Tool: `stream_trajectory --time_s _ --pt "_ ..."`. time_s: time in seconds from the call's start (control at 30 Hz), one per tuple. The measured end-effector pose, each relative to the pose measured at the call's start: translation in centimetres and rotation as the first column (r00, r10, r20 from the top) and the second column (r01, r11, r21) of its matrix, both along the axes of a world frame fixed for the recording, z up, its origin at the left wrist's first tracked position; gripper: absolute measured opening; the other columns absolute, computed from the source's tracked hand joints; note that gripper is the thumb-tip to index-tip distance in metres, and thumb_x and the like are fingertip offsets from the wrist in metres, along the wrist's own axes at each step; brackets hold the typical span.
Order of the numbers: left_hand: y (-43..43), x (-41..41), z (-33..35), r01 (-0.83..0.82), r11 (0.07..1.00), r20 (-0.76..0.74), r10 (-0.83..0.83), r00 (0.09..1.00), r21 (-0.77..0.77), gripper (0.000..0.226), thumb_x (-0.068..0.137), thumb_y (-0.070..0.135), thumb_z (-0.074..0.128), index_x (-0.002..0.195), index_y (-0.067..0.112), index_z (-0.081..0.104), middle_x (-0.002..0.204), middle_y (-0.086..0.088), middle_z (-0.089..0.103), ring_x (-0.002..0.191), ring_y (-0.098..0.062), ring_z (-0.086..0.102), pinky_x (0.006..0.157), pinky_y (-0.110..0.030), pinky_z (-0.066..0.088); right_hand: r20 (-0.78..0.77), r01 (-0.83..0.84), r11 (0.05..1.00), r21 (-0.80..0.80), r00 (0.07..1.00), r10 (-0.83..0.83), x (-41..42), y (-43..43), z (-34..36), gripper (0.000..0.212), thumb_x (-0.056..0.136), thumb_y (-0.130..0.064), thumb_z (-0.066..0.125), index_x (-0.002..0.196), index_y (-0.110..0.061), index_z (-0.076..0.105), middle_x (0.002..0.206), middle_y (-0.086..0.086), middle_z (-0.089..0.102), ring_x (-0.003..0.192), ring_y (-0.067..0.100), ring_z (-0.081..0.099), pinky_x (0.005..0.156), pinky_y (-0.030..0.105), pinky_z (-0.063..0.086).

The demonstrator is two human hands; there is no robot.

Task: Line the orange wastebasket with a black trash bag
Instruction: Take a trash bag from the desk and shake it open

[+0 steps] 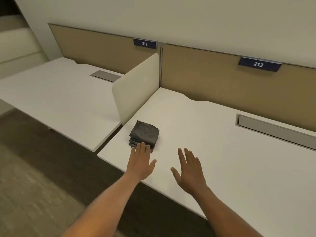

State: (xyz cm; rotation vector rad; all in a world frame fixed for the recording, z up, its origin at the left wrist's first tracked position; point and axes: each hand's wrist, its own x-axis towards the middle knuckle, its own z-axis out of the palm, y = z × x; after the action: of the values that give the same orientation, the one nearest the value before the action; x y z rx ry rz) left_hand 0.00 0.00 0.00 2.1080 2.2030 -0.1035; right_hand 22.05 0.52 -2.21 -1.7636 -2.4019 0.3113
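A stack of folded black trash bags (144, 133) lies on the white desk (213, 142) near its front left corner. My left hand (141, 161) stretches flat over the desk, fingers apart, its fingertips at the near edge of the stack. My right hand (189, 170) hovers open to the right of it, palm down, holding nothing and apart from the stack. No orange wastebasket is in view.
A cream divider panel (135, 88) stands just behind the stack, between this desk and the left desk (56, 93). Tan back panels carry signs 212 (145, 43) and 213 (258, 64). A cable slot (273, 129) is at the right. Brown carpet (34, 168) lies below.
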Motion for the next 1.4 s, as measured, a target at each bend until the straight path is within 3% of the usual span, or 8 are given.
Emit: stream_trajectory --time_s 0.23,0.53,0.73,0.9,1.07,1.23,1.4 --pt "8.3 -4.6 -3.0 0.101 0.994 0.005 -0.101 0.995 0.032 0.067 0.102 0.046 0.036 0.156 0.008 0.024 0.164 -0.017 0.020 0.152 -0.034 0.015 0.124 -0.048 0.015 0.017 0.026 0.991 -0.128 1.000 -0.024 -3.3 3.5 -4.3 0.080 0.099 -0.063 0.027 0.161 -0.029 -0.010 0.171 0.006 -0.008 0.157 0.026 -0.006 0.124 0.043 -0.004" --pt "14.9 -7.4 -6.3 0.353 0.935 -0.130 -0.353 0.927 -0.019 0.055 0.095 0.036 0.055 0.142 0.011 0.045 0.159 -0.018 0.032 0.146 -0.038 0.030 0.118 -0.050 0.027 0.006 0.073 0.964 -0.255 0.997 -0.074 -6.6 5.9 -9.2 0.081 0.098 -0.065 0.028 0.160 -0.031 -0.012 0.168 0.001 -0.019 0.156 0.024 -0.015 0.124 0.045 -0.007" --pt "16.1 -7.9 -7.8 0.391 0.919 -0.144 -0.393 0.908 -0.041 0.053 0.095 0.035 0.053 0.143 0.013 0.045 0.154 -0.016 0.039 0.135 -0.034 0.043 0.108 -0.046 0.037 0.000 0.074 0.951 -0.301 0.997 -0.078 -7.2 5.7 -12.4 0.080 0.098 -0.064 0.024 0.161 -0.029 -0.009 0.168 0.001 -0.021 0.156 0.024 -0.015 0.122 0.043 -0.010" --pt "16.7 -8.2 -8.5 0.402 0.914 -0.155 -0.404 0.901 -0.048 0.052 0.093 0.032 0.057 0.141 0.012 0.050 0.146 -0.013 0.049 0.126 -0.032 0.052 0.098 -0.045 0.044 0.041 0.043 0.971 -0.233 0.999 -0.034 -6.8 4.7 -14.6 0.077 0.099 -0.063 0.016 0.162 -0.024 -0.006 0.166 0.005 -0.026 0.152 0.023 -0.027 0.124 0.042 -0.016" --pt "16.8 -8.5 -9.2 0.435 0.900 -0.155 -0.431 0.889 -0.013 0.046 0.089 0.025 0.064 0.131 0.010 0.060 0.132 -0.013 0.060 0.114 -0.031 0.060 0.087 -0.043 0.051 -0.004 0.057 0.990 -0.127 0.998 -0.058 -6.5 4.1 -16.2 0.074 0.102 -0.061 0.026 0.163 -0.023 0.003 0.171 0.005 -0.009 0.157 0.022 -0.012 0.124 0.044 -0.002" --pt "17.2 -8.8 -9.3 0.460 0.886 -0.135 -0.451 0.882 0.049 0.037 0.093 0.022 0.057 0.128 0.010 0.061 0.126 -0.010 0.062 0.108 -0.029 0.061 0.085 -0.041 0.049 -0.004 0.070 0.992 -0.103 0.997 -0.071 -6.5 4.1 -16.8 0.076 0.101 -0.061 0.030 0.163 -0.025 0.005 0.171 0.004 -0.006 0.157 0.022 -0.007 0.124 0.043 0.002" --pt "17.5 -8.6 -8.4 0.488 0.862 -0.125 -0.474 0.872 0.139 0.020 0.087 0.009 0.061 0.104 0.007 0.071 0.102 -0.011 0.069 0.088 -0.031 0.065 0.072 -0.040 0.050 -0.020 0.060 0.993 -0.102 0.998 -0.062 -6.4 4.1 -16.7 0.074 0.102 -0.060 0.028 0.163 -0.024 0.006 0.171 0.005 -0.006 0.157 0.021 -0.007 0.125 0.045 0.002"
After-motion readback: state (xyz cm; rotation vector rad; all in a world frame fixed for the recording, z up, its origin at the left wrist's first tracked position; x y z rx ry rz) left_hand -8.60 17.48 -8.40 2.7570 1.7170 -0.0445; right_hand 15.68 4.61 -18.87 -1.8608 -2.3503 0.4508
